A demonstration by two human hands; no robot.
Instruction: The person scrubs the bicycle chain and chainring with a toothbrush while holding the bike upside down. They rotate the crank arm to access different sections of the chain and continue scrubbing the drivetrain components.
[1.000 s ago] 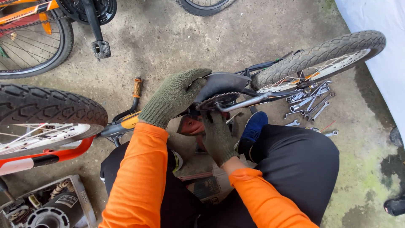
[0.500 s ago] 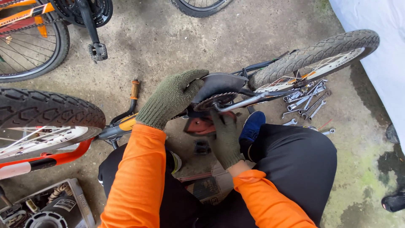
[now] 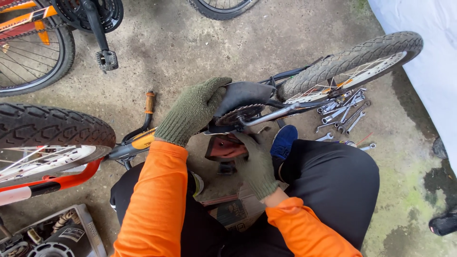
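Black plastic is what you've got under your left hand [image 3: 193, 110]: the chainguard [image 3: 245, 95] over the toothed chainring [image 3: 238, 114] of the upturned bike, sitting right in the middle of your view above your knees. Your gloved fingers are curled over the guard's left edge, clamped on it. Your right hand [image 3: 254, 162] sits just below the chainring, fingers bunched up by the reddish bit under the crank [image 3: 266, 115], but you can't really tell what it's pinching, if anything. The silver crank arm pokes out to the right from the chainring. Further right, the rear wheel [image 3: 352, 64] angles up, and a scatter of spanners [image 3: 345, 112] lies on the concrete floor [image 3: 190, 43] under it. Off to your left there's the front tyre [image 3: 52, 128] and an orange-gripped handlebar [image 3: 149, 102].
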